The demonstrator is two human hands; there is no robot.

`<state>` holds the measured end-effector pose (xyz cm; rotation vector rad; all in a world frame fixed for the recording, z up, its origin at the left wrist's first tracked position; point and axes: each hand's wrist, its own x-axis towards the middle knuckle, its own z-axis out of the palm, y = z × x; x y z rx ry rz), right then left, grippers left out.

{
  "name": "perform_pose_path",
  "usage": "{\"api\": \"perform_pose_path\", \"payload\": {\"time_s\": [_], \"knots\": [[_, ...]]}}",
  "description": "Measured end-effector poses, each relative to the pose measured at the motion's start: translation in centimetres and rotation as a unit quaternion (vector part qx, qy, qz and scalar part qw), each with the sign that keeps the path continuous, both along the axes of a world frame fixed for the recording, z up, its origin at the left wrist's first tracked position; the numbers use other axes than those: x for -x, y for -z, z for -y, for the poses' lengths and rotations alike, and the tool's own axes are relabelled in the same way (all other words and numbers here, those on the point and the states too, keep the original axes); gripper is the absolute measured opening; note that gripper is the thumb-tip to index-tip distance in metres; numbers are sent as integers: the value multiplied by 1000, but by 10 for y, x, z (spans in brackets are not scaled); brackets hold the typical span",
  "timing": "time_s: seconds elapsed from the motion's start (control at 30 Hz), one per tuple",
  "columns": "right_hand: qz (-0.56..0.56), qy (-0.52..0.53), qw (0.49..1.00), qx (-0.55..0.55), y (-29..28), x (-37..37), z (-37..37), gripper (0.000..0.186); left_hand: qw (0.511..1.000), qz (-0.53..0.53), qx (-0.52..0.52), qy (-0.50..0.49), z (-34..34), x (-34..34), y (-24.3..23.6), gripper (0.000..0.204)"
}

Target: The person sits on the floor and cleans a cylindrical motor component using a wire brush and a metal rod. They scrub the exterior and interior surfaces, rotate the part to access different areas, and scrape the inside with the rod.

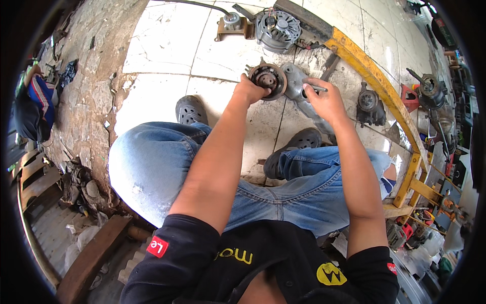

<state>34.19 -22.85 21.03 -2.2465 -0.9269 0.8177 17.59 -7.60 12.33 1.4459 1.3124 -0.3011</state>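
Note:
My left hand (250, 89) grips a round, rusty metal part (268, 75) with a ringed hollow and a hub at its centre, the thumb over its lower rim. Just to the right of that part, my right hand (322, 95) holds a short grey metal rod (317, 87) between thumb and fingers, over a long grey metal casting (295, 82) lying on the white tiles. The casting extends down toward my right shoe (298, 142), partly hidden under my right hand.
Beyond are a silver alternator-like part (278, 31) and a bracketed part (232, 24). A yellow steel frame (369, 61) curves along the right, near dark mechanical parts (370, 105). At far left are a co-worker (35, 106), broken ground (93, 61) and a wooden beam (93, 258).

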Motion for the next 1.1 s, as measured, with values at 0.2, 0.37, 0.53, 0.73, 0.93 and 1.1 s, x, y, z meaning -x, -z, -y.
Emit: {"api": "perform_pose_path", "payload": {"time_s": [0.2, 0.37, 0.53, 0.73, 0.93, 1.1], "knots": [[-21, 9, 1000, 3, 0, 6, 4, 33, 998, -2, 48, 48, -21, 18, 4, 34], [-23, 2, 1000, 11, 9, 8, 5, 33, 964, 48, -206, 160, -13, 22, 8, 44], [6, -2, 1000, -22, 20, 6, 1, 32, 952, 29, -215, 214, -7, 8, 5, 31], [-72, 80, 994, -25, 5, 3, 3, 34, 922, 70, -338, 177, 5, 6, 27, 28], [52, -8, 997, 48, 24, 13, 3, 34, 940, 40, -325, 98, 8, -4, 32, 35], [68, -48, 984, 160, 46, 22, -19, 52, 947, 8, -320, 34, 6, -6, 44, 32]]}}
